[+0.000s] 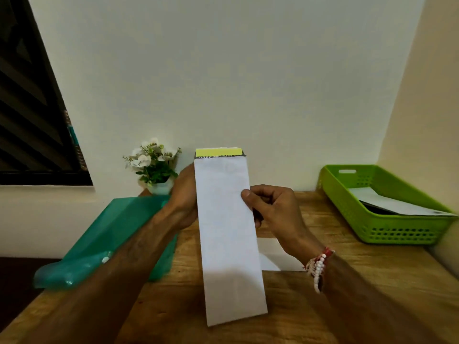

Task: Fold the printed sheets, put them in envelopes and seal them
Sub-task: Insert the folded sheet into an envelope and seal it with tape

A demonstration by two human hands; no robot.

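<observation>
White, the envelope [228, 232] stood upright over the desk [352, 259], gripped by my left hand [183, 194] and pinched by my right hand [270, 209]. Its printed sheet [218, 152] peeked out; I judged it needed pushing in.

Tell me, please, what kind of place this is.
Probably a home desk used for paperwork: a wooden table by a plain wall, a green tray holding papers, a small flower pot, an envelope held up.
</observation>
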